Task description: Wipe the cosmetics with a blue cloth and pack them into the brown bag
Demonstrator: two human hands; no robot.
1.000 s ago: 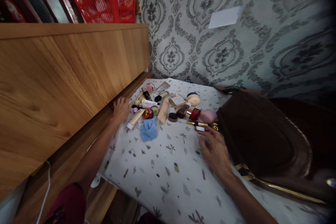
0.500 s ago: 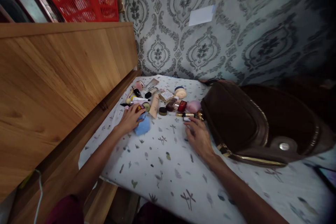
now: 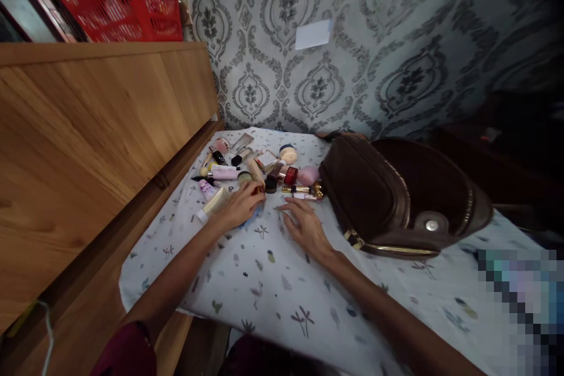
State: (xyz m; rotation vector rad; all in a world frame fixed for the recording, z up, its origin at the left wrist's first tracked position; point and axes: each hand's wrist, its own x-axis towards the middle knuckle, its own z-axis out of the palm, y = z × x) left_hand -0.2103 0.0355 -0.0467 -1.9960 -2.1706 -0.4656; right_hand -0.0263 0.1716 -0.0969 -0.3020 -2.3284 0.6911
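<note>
My left hand (image 3: 240, 207) is closed around a small reddish-brown and gold item (image 3: 258, 189), mostly covered by the fingers; its kind cannot be made out. Under that hand a blue cloth-like thing (image 3: 251, 218) peeks out. Beside its wrist lies a cream tube with a white cap (image 3: 214, 204). My right hand (image 3: 305, 226) is open over the cloth, fingers stretched out just in front of a pink lip gloss tube (image 3: 304, 196) and a black-and-gold tube (image 3: 296, 190). Between the hands, farther back, are a dark round jar (image 3: 270, 185) and a red bottle (image 3: 288, 174).
A brown bag (image 3: 365, 188) stands open at the right of the patterned cloth (image 3: 264, 282). More cosmetics, including a pink sponge (image 3: 308, 174) and a round cream-coloured jar (image 3: 288, 154), lie towards the wall. A wooden cabinet (image 3: 106, 129) borders the left, with a red basket (image 3: 118, 0) on top.
My left hand has moved right with the small item, uncovering the cream tube. My right hand has drawn back slightly from the lip gloss tube. The view has shifted.
</note>
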